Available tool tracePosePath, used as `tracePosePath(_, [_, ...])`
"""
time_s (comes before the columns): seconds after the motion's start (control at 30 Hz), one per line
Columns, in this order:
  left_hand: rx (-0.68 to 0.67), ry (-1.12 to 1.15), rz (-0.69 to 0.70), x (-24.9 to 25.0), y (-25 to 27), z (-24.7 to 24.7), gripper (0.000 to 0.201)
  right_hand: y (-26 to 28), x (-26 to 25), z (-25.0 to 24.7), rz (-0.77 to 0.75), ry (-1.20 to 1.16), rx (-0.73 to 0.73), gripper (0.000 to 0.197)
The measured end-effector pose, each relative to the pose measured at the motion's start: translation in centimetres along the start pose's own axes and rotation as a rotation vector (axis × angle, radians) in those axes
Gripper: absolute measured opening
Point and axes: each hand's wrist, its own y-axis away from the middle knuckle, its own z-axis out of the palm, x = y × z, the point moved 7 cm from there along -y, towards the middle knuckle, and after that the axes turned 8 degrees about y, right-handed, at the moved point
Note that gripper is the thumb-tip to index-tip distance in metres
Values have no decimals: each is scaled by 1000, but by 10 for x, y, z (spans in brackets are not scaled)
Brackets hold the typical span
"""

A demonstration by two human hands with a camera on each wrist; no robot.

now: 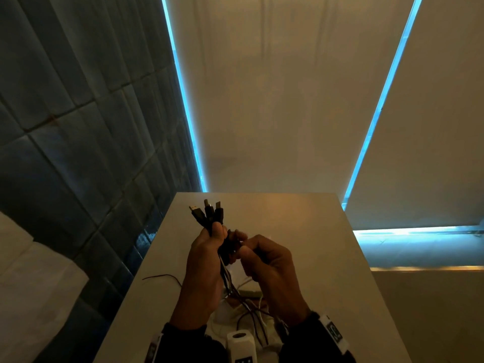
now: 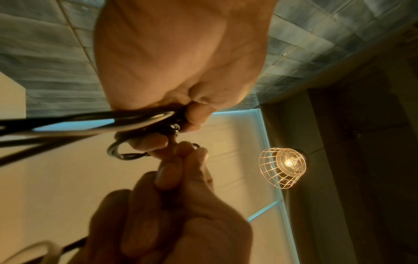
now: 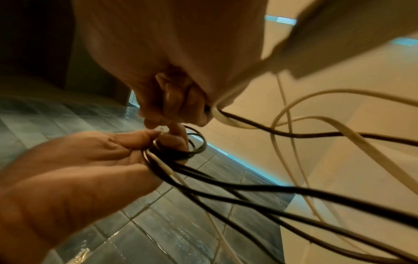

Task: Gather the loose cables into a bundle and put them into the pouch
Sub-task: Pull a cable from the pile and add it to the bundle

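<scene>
L hand (image 1: pixel 203 260) fist-grips cables (image 1: pixel 209 216), plugs up, above table (image 1: pixel 327 258) centre. R hand (image 1: pixel 264 260) fingers pinch a black loop (image 3: pixel 181 146) beside it.

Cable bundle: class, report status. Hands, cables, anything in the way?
Left hand grips black and white cables, plugs up. Right hand pinches a black loop. Tails trail onto white table. Pouch unidentified.

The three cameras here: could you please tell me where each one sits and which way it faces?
Head: on the head, looking forward over the table; left hand and right hand show.
Left wrist: looks up along the left hand at a cage lamp.
Right wrist: looks along the right hand at trailing cables.
All share the gripped cable bundle.
</scene>
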Motion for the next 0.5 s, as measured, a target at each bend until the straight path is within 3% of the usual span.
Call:
tracePosePath(0.2, [-73,309,-51,2,2,3,31,4,19,8,66,-1,-148,23])
tracePosePath(0.5, [-165,459,28,15,1,-2,25,10,80,-12,173,146,-130,31])
